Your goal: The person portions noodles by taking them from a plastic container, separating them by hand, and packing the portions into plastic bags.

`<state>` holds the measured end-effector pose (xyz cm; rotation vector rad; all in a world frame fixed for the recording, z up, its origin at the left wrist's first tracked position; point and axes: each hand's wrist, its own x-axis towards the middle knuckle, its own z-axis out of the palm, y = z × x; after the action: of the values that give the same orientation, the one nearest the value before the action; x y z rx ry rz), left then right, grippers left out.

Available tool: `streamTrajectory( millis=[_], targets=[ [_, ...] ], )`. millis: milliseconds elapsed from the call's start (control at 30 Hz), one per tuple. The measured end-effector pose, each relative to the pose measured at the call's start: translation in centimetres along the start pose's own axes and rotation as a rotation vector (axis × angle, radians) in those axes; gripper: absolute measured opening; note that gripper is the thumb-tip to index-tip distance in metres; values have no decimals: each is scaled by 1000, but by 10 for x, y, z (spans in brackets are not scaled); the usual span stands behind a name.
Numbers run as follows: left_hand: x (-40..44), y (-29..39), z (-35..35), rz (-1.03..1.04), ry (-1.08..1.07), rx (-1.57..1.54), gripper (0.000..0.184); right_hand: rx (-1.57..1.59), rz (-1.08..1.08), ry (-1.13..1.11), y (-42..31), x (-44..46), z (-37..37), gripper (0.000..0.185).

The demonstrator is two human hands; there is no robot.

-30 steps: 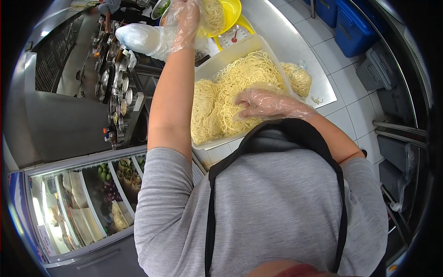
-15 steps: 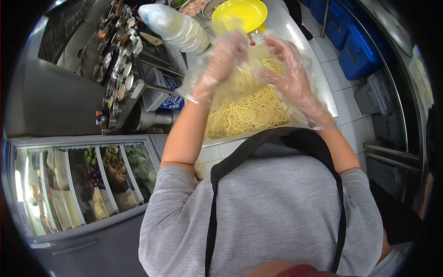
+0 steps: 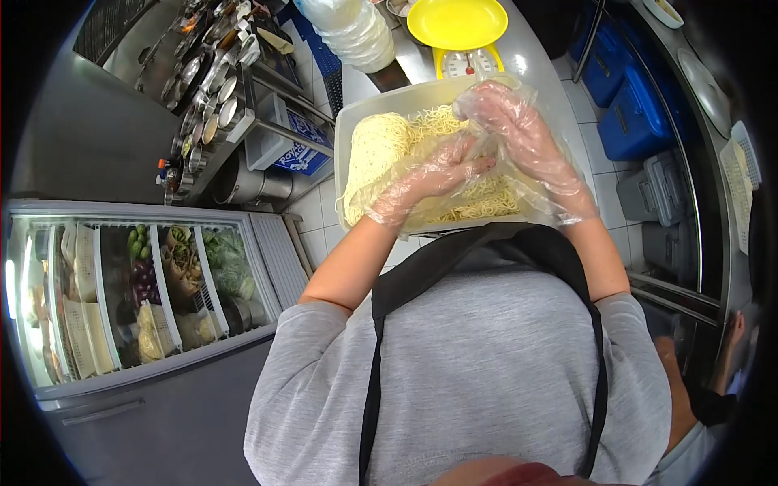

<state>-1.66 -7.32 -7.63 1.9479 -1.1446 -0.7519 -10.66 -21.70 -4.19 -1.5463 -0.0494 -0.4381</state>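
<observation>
A translucent plastic bin (image 3: 347,121) of loose yellow noodles (image 3: 486,202) stands before me. On its left side lies a thick, rounded, pale mass of noodles (image 3: 377,150); whether a bag encloses it is unclear. My left hand (image 3: 446,170), in a loose clear plastic glove, is over the middle of the noodles with fingers stretched out and nothing visible in them. Gloved the same way, my right hand (image 3: 515,121) hovers over the bin's right side, close to the left. Its fingers bend downward and look loose, with nothing plainly held. Glove plastic hides part of the noodles between them.
Behind the bin stands a kitchen scale (image 3: 470,65) with a yellow pan (image 3: 458,23). A tall stack of plastic-wrapped containers (image 3: 348,36) is at the back left. An open-topped chiller (image 3: 154,300) with vegetables lies left. Blue bins (image 3: 636,117) line the right; another person's arm (image 3: 729,348) shows there.
Both hands have come down and nearer me; the left moved right, beside the other. The pale noodle mass now shows at the bin's left. My view has shifted, revealing the scale's dial.
</observation>
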Motion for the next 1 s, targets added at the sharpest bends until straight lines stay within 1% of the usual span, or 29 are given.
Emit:
streamTrajectory(
  millis=[33, 67, 100, 133, 167, 200, 233, 267, 300, 333, 367, 400, 433, 467, 500, 533, 600, 633, 667, 733, 767, 800, 833, 900, 933, 1000],
  targets=[
    [-1, 1, -1, 1, 1, -5, 50, 173, 196, -3, -1, -1, -1, 29],
    [-2, 3, -3, 17, -27, -76, 49, 170, 199, -3, -3, -3, -4, 29],
    [-4, 4, -4, 33, -55, -147, 49, 236, 139, -27, -5, -6, -9, 33],
    [-2, -3, -3, 35, -55, -152, 49, 267, 108, -37, -3, -8, -13, 35],
    [0, -16, 0, 72, -54, -267, 49, 298, 79, -47, -1, -9, -17, 37],
    [3, -23, 1, 109, -54, -381, 49, 18, 102, -102, 10, -8, -20, 40],
    [0, -8, -4, 113, -57, -382, 49, -262, 123, -155, 19, -8, -22, 43],
    [-5, 9, -11, 63, -44, -218, 46, -265, 125, -152, 27, -12, -20, 43],
    [-8, 19, -15, 10, -31, -56, 44, -51, 185, -62, 30, -18, -15, 44],
    [-8, 16, -13, 8, -34, -60, 44, 163, 244, 27, 30, -23, -12, 46],
    [-8, 9, -10, -42, -17, -333, 42, 163, 248, 27, 26, -24, -12, 46],
    [-8, 2, -9, -91, 0, -604, 40, 151, 247, -17, 6, -19, -8, 45],
    [-10, -4, -8, -89, -4, -605, 40, 137, 245, -57, -5, -17, -7, 44],
    [-13, -11, -8, 16, 22, -258, 38, 132, 244, -51, 0, -16, -10, 44],
    [-12, -15, -7, 124, 51, 87, 36, 59, 227, -49, 9, -15, -14, 43],
    [-9, -17, -6, 134, 49, 83, 36, -14, 210, -48, 17, -16, -17, 42],
    [-6, -21, -4, 59, -36, -105, 35, -1, 230, -31, 24, -19, -15, 39],
    [-6, -30, 2, 63, -34, -105, 35, 22, 249, -19, 24, -20, -13, 36],
    [-8, -43, 12, 237, 114, 48, 35, 20, 247, -21, 21, -20, -10, 36],
    [-10, -45, 24, 408, 267, 202, 35, 41, 160, -110, 12, -22, -4, 30],
    [-9, -46, 31, 258, 315, 221, 36, 53, 156, -121, 4, -23, 0, 25],
    [-9, -46, 33, 108, 363, 239, 36, 52, 156, -125, 2, -23, 1, 25],
    [-9, -30, 26, 107, 366, 238, 36, -7, 136, -151, 0, -23, 2, 24],
    [-10, 1, 12, 47, 236, -117, 39, -64, 121, -178, 1, -24, 4, 24],
    [-9, 5, 10, 48, 237, -118, 39, -17, 101, -190, 5, -24, 4, 24],
    [-8, 7, 6, -22, 196, -91, 39, 31, 87, -202, 7, -26, 3, 24]
  ],
)
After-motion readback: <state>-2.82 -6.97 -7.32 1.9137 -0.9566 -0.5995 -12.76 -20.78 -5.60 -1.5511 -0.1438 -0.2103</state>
